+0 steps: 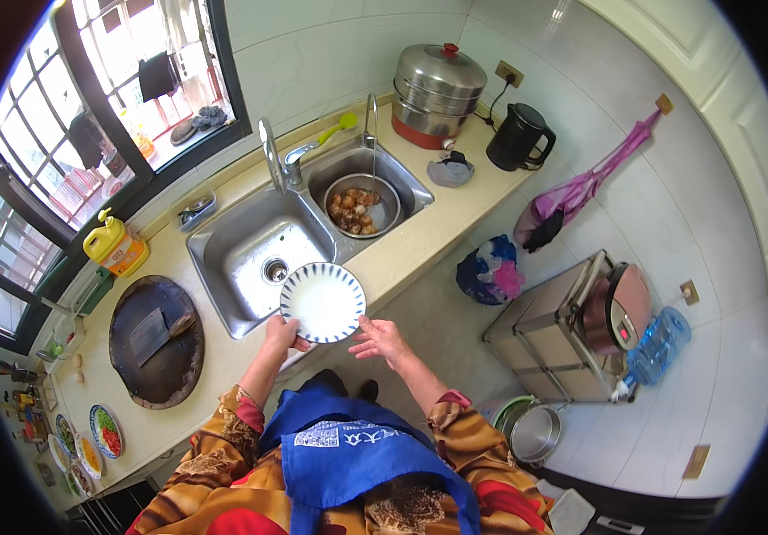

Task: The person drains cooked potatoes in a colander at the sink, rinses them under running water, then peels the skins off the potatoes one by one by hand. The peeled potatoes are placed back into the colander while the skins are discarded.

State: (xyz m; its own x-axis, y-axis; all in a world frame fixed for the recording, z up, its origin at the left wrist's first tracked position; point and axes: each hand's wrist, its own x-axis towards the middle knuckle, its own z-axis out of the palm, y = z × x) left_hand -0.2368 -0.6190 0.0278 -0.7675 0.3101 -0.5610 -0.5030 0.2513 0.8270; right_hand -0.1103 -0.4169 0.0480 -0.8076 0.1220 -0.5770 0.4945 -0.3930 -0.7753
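Note:
A white plate [323,302] with dark blue dashes around its rim is held over the front edge of the double sink. My left hand [285,334] grips its left lower edge. At the plate's right edge is my right hand [378,340], fingers spread, the thumb at or close to the rim; whether it touches cannot be told. Behind the plate lies the left steel basin [250,247] with its drain. In the right basin a metal bowl [387,200] holds brown, rounded food pieces [355,212], and a thin stream of water falls from the slim tap [372,107].
To the left a cleaver [149,336] rests on a round chopping board [126,381]. Several plates of cut food, one an oval plate [106,431], stand beyond it. A steamer [439,87] and black kettle [518,137] stand at the right. A bag-lined bin [474,284] is on the floor.

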